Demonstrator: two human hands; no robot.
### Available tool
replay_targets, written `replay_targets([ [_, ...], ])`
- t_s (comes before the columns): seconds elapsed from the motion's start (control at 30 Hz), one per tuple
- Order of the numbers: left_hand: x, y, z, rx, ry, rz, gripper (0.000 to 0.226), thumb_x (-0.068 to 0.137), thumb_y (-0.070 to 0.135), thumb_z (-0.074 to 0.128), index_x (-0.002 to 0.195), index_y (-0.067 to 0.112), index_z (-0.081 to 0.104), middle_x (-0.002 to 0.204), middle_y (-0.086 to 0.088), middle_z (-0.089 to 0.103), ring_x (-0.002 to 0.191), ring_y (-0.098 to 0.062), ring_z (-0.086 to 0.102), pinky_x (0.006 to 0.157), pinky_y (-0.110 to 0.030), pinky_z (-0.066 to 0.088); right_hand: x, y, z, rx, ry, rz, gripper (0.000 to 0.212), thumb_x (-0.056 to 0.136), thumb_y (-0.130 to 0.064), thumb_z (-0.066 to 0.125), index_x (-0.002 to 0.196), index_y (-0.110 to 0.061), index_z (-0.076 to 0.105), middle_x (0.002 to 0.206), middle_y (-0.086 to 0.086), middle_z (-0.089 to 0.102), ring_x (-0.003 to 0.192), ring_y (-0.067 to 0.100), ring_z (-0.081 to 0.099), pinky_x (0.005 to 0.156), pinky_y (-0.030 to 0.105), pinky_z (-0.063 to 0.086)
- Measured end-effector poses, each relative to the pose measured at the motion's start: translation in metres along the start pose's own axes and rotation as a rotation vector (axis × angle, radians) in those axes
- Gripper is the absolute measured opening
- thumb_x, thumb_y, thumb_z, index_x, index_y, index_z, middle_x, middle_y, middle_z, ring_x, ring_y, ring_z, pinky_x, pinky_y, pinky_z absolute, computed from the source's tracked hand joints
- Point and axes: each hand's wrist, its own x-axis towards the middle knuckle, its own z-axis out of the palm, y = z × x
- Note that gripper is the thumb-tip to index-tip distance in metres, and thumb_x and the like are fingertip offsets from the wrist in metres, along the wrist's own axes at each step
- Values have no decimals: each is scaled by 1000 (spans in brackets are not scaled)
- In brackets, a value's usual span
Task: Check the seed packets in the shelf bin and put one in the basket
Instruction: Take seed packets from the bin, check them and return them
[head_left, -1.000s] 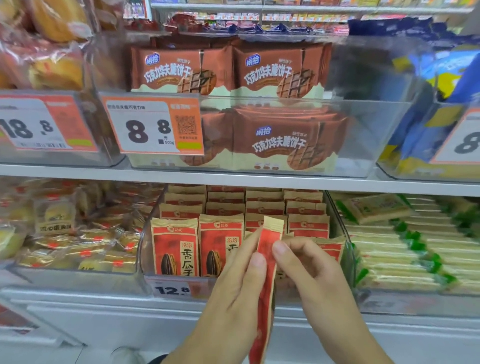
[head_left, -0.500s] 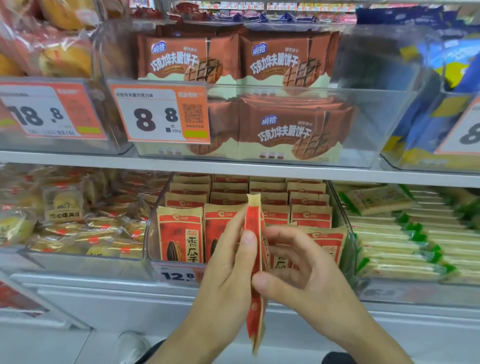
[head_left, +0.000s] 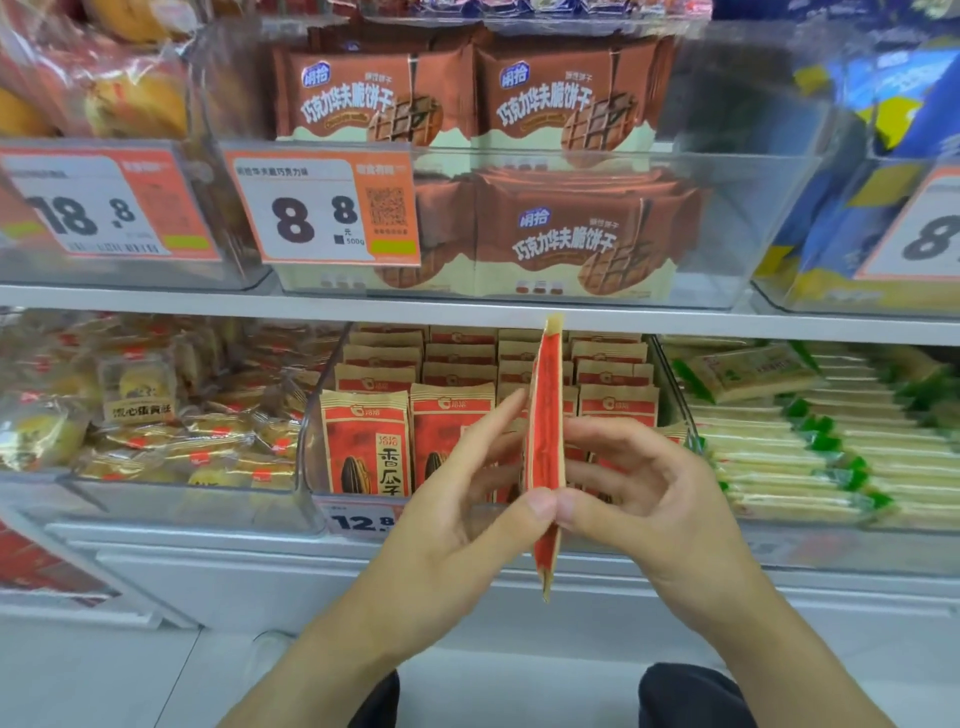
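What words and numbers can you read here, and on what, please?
"8 8", "500g": middle price tag.
"18.8": left price tag.
"12.8", partly hidden: seed bin tag.
"巧克力华夫脆饼干": brown biscuit packs.
"香瓜子": seed packets.
Held packet, edge-on: unreadable.

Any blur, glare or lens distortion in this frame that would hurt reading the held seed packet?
Head view: the seed packet is edge-on, so its print is unreadable; the left hand and right hand look slightly soft; glare streaks the clear bin above; wide-angle bowing bends the shelf edge.
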Motion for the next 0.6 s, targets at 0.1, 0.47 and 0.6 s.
replay_targets([
  [0.1, 5, 6, -3, 37, -54, -28, 72, 96, 23, 68, 154, 42, 30, 149, 11, 51, 134, -21, 54, 102, -38, 52, -1, 1, -2, -6, 14, -2, 55, 60, -24, 92, 112, -18, 75, 118, 9, 74, 107, 30, 73, 85, 43, 62],
  [0.47, 3, 1, -14, 7, -158, -113, 79, 90, 9, 68, 158, 20, 28, 157, 2, 43, 141, -26, 46, 105, -37, 50, -4, -3, -7, 70, -98, 46, 57, 67, -5, 85, 121, -11, 69, 123, 6, 74, 109, 29, 73, 88, 41, 61],
  [0.6, 2, 2, -12, -5, -140, -133, 79, 89, 11, 70, 157, 22, 30, 154, 4, 46, 141, -26, 46, 105, -38, 51, -6, -3, -8, 73, -131, 62, 57, 71, -5, 82, 126, -10, 67, 129, 5, 71, 113, 30, 71, 90, 42, 60],
])
